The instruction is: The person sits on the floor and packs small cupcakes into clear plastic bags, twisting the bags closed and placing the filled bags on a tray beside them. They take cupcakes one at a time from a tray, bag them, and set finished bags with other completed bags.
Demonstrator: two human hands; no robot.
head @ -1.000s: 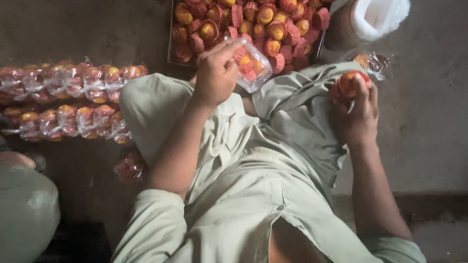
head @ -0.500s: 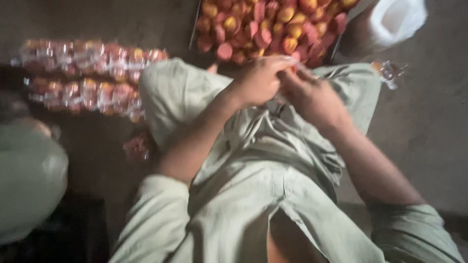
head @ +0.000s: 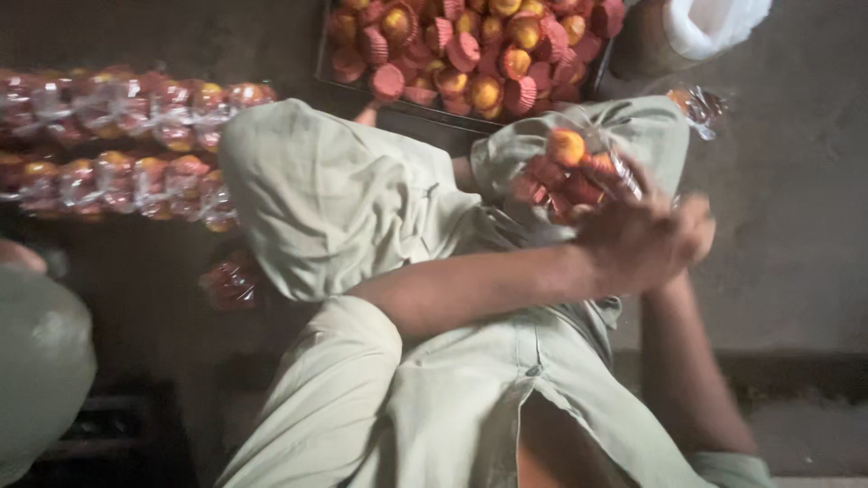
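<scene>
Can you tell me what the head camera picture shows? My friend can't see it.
A seated person's two hands meet over the right knee, holding a clear bag of small cakes in red paper cups. A tray of loose cakes lies ahead on the floor, with rows of filled bags on the left.

Along the top of the frame sits a dark shallow tray (head: 327,56) heaped with small yellow cakes in red fluted paper cups (head: 470,45) — some upright, some tipped on their sides. At the upper left, two rows of clear plastic packets filled with the same cakes (head: 127,145) lie on the dim grey floor (head: 796,235). One more such packet (head: 231,282) lies lower, left of centre. A white plastic bag (head: 719,23) shows at the upper right corner — partly cut off.
</scene>
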